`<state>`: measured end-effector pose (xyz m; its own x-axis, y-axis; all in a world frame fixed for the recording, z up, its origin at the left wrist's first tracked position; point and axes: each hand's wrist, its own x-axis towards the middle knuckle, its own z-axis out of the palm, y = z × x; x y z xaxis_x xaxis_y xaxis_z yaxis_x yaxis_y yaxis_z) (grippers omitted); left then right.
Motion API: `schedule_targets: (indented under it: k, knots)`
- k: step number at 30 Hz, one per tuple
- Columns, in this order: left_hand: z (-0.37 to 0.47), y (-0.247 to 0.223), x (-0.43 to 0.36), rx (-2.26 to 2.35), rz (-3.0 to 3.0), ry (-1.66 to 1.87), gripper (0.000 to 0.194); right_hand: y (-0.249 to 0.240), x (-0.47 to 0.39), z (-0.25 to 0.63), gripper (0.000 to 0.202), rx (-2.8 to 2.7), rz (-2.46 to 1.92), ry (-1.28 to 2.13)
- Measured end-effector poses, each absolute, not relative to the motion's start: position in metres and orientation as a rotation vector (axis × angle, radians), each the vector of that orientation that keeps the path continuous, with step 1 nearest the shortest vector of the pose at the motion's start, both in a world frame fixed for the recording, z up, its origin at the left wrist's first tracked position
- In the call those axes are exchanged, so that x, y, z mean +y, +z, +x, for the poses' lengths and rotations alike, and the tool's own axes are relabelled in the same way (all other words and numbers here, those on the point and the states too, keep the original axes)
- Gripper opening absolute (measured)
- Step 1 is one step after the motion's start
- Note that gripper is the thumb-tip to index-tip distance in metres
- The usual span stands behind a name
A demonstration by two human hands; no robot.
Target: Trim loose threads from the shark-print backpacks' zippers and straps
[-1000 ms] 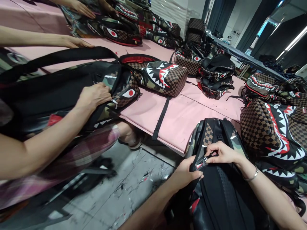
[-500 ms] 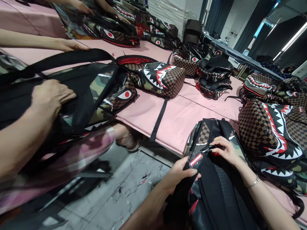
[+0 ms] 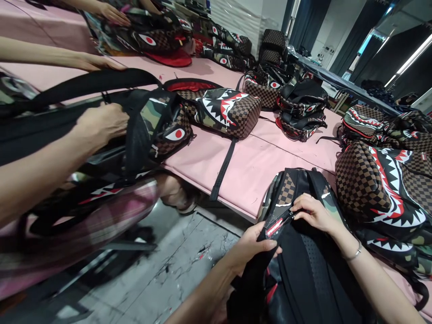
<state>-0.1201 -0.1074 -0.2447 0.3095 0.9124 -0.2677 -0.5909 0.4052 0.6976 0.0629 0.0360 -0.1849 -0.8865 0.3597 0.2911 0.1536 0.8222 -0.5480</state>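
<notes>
Backpack (image 3: 293, 274): matt cloth back, dotted mesh-like strip (image 3: 313, 254). Bracelet (image 3: 355, 252): shiny metal. Table covering (image 3: 263, 155): smooth, low-sheen.

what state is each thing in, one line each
left hand, closed on black strap
right hand, pinching small dark item
red label, seemingly under clear film
near backpack, back panel toward camera
webbing strap, lying across pink table to its edge
middle backpack, lying down, red lining showing
right checkered backpack, resting on other bags
</notes>
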Motion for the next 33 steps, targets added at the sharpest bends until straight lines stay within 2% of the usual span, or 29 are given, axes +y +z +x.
schedule_targets:
  k: [17,25,30,33]
  knots:
    - [-0.119,-0.229,-0.108,0.734,0.581,1.014,0.052,-0.176,0.029,0.051,0.019,-2.701,-0.277,0.831]
    - [-0.115,-0.219,-0.107,0.789,0.6,1.018,0.054,-0.17,0.014,0.048,0.026,-2.757,-0.257,0.73]
    - [-0.106,-0.209,-0.108,0.84,0.68,1.09,0.049,-0.175,-0.001,0.06,0.016,-2.594,-0.452,0.684]
    - [-0.095,-0.209,-0.11,1.029,0.726,1.326,0.057,-0.182,-0.017,0.071,0.013,-2.261,-0.812,0.787]
